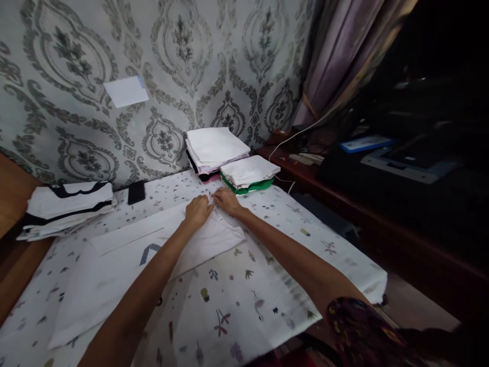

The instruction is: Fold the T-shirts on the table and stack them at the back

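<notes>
A white shirt [114, 270] with a dark striped print lies spread across the patterned tablecloth [229, 300], its far right end bunched up. My left hand [198, 210] is closed on the fabric at that end. Close beside it, my right hand [226, 201] pinches the same white cloth, fingers curled in. Both hands almost touch each other. My left forearm crosses over the shirt and hides part of it. Just beyond my right hand sits a small pile of folded white cloth [250, 171] with a green piece at the bottom.
A taller folded stack [217, 145] stands against the wall. At the left are folded black-and-white clothes [71, 204] and a black phone [136, 192]. A white cable [301, 126] runs along the dark furniture on the right, which holds a blue-edged item [367, 144].
</notes>
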The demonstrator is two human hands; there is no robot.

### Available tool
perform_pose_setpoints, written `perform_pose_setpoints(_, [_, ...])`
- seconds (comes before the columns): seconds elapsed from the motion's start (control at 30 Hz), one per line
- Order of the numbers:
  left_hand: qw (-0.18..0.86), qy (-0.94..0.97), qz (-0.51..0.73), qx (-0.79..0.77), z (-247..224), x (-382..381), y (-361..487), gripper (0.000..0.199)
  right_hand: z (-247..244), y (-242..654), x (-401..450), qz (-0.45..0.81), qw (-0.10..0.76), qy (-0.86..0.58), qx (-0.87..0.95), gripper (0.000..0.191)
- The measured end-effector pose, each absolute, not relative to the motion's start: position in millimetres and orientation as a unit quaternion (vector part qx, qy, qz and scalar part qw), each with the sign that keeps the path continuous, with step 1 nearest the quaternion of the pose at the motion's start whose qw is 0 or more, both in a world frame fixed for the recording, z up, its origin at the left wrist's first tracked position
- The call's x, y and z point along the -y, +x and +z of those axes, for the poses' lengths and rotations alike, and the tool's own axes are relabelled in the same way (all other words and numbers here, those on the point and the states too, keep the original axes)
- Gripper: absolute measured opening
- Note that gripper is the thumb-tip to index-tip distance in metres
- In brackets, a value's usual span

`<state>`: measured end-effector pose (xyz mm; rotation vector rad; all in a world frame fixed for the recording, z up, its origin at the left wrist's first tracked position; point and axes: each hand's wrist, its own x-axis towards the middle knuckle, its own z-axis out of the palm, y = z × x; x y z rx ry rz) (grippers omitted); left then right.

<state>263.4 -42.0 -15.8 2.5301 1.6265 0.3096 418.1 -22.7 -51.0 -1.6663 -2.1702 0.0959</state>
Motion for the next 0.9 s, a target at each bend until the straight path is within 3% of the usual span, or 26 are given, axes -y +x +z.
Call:
perform_pose_setpoints(0.5, [0.052, 0.850, 0.088, -0.516, -23, 45, 253, 0.019, -63, 418, 23, -0.010, 0.179, -0.614, 0.769, 0.037])
perform_pose_setpoints(0.73, [0.079, 0.848, 0.113, -0.512, -26, 40, 250, 0.020, -65, 423, 19, 0.027, 0.243, -0.597, 0.764, 0.038])
perform_pose_setpoints(0.9, [0.082, 0.853, 0.131, -0.499, -32, 38, 248, 0.019, -69, 423, 20, 0.046, 0.282, -0.506, 0.814, 0.035])
